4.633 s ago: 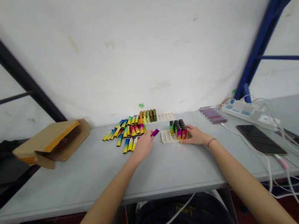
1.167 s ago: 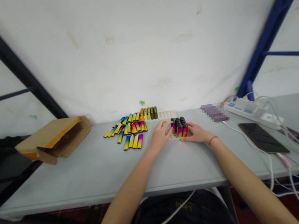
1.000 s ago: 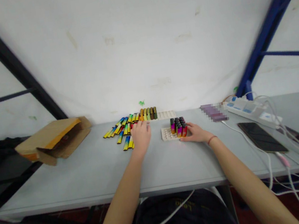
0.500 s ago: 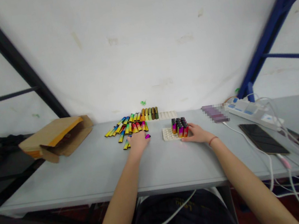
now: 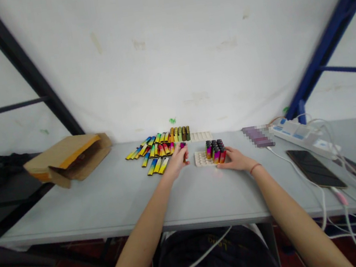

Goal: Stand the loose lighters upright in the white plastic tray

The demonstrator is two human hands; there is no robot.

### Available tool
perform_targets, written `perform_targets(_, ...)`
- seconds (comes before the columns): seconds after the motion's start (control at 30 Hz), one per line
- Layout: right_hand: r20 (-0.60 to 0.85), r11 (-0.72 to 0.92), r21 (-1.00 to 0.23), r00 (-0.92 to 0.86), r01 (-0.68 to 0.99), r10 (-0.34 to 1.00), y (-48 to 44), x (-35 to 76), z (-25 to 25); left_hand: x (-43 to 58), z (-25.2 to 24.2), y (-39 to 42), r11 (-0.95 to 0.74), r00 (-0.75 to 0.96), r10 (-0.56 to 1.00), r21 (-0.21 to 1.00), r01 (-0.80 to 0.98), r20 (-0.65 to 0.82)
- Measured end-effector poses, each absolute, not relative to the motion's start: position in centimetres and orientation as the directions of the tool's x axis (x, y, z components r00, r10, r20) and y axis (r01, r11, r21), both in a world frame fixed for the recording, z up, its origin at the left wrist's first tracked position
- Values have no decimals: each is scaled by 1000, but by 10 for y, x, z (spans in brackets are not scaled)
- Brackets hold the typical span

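My left hand (image 5: 177, 162) is closed around a shiny purple and dark tube (image 5: 183, 149), held roughly upright between thumb and fingers. Just left of it lies a spread of flat, shiny tubes (image 5: 152, 168) in yellow, blue, green and red. My right hand (image 5: 237, 160) grips the right side of a white tray with round pockets (image 5: 201, 159), its thumb along the front edge and its fingers behind the standing tubes. Several purple-red tubes with dark tops (image 5: 216, 156) stand upright in the right part of that tray. Pockets show at its left.
Behind stand several gold and green tubes (image 5: 180, 134) beside a second white tray (image 5: 201, 136). An opened brown paper bag (image 5: 65, 161) lies at the left. On the right are a blurred purple item (image 5: 258, 136), a phone (image 5: 315, 168), a power strip (image 5: 302, 135) and white cables.
My left hand has lifted a tube from the spread and moved right, towards the tray, turning the tube upright. The right hand keeps its place on the tray.
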State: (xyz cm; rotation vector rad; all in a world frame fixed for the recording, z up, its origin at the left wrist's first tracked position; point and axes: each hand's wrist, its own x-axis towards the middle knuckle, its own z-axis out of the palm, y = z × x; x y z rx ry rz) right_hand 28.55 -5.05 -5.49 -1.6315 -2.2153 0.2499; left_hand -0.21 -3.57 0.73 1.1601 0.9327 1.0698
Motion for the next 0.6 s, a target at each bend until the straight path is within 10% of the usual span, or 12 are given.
perform_targets(0.6, 194, 304, -347, -250, 887, 949, -50, 286, -55, 0, -1, -28, -76, 66, 996, 988, 135, 68)
